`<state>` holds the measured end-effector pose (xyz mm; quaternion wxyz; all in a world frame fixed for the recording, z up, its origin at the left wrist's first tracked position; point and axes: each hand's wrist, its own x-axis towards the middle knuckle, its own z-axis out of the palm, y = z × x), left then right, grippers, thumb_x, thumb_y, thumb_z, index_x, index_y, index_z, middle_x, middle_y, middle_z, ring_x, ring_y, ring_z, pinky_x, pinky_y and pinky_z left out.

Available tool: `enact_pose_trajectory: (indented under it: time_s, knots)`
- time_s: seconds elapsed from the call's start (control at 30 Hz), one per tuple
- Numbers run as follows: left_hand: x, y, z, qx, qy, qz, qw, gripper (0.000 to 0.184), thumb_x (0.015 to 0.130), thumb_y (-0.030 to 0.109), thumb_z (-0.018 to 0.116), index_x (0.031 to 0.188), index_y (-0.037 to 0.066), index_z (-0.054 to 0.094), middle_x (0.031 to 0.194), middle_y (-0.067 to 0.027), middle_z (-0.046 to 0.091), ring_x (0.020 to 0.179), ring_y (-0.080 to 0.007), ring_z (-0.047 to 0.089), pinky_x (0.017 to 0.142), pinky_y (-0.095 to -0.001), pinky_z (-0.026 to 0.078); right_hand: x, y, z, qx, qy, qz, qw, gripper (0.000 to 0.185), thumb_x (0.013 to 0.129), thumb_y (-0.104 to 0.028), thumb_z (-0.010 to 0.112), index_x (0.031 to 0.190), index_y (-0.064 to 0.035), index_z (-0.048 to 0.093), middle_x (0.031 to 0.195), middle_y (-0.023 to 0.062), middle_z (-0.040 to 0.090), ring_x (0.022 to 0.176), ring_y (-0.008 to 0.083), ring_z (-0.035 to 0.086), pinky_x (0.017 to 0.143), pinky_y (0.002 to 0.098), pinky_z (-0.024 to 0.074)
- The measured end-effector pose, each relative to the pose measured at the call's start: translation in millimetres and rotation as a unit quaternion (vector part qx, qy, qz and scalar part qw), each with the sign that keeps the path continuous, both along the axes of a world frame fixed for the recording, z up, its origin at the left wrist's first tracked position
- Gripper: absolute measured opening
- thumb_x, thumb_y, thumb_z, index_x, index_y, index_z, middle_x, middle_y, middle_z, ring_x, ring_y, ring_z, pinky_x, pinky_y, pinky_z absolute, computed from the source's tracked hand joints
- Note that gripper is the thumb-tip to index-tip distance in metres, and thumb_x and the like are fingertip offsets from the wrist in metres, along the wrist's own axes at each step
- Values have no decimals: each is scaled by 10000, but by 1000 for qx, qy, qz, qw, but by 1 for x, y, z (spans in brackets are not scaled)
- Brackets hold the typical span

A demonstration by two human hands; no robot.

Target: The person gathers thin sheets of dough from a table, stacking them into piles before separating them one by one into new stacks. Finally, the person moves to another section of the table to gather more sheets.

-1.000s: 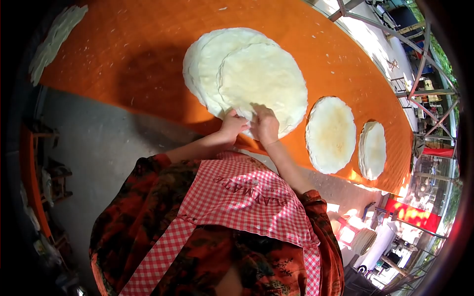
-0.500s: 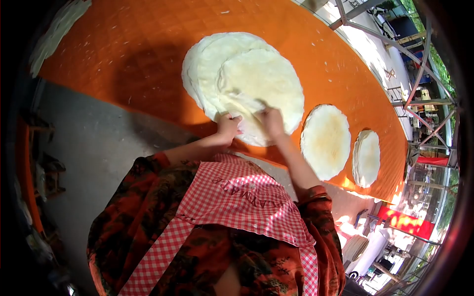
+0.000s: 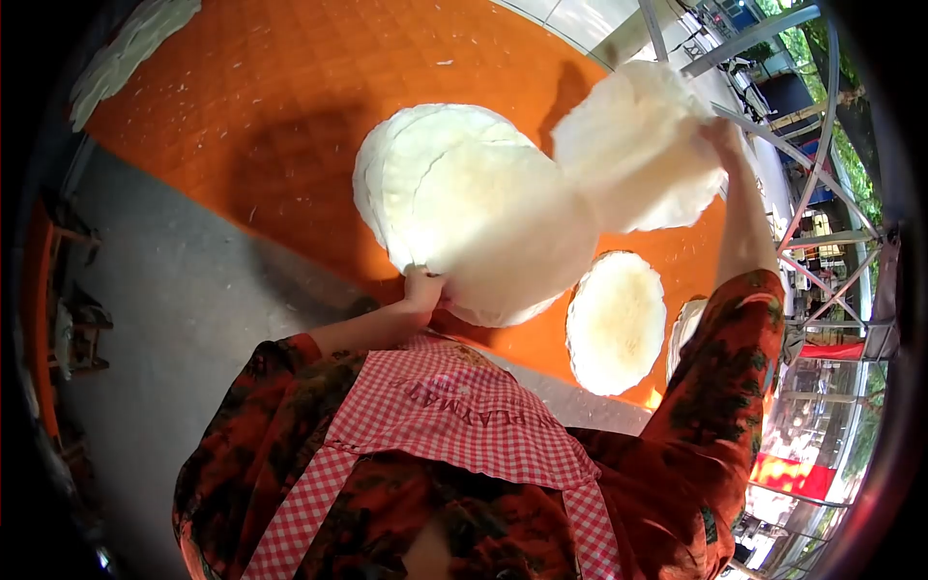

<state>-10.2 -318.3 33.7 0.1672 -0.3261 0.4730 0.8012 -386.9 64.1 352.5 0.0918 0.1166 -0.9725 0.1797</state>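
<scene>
A thin round flatbread sheet (image 3: 633,145), smeared by motion, hangs in the air at the upper right, its outer edge pinched in my right hand (image 3: 720,140). Below and left of it lies a pile of pale round flatbreads (image 3: 483,208), its sheets overlapping unevenly. The lifted sheet stretches or trails back over the pile's right part; the blur hides where it ends. At the pile's near left edge, my left hand (image 3: 423,290) is closed on the flatbread rim.
Right of the pile, on the orange tablecloth (image 3: 300,68), sit a smaller flatbread stack (image 3: 619,324) and another partly behind my right sleeve. More flatbreads (image 3: 130,58) lie at the far left corner. Metal frames (image 3: 764,43) stand beyond the table.
My right hand has swung up and to the right from the pile, raising a sheet. My left hand stays at the pile's near edge. The view has shifted, moving the table items lower.
</scene>
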Motion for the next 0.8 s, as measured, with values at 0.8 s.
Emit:
enact_pose_trajectory:
  time_s: [0.8]
  knots:
    - [-14, -23, 26, 125, 6, -149, 981, 341, 915, 177, 546, 1133, -68, 449, 981, -179, 575, 785, -291, 653, 650, -361, 587, 266, -210, -129, 166, -21, 46, 985, 155, 757, -42, 560, 854, -55, 681, 731, 210, 624, 680, 350, 628, 635, 423, 508]
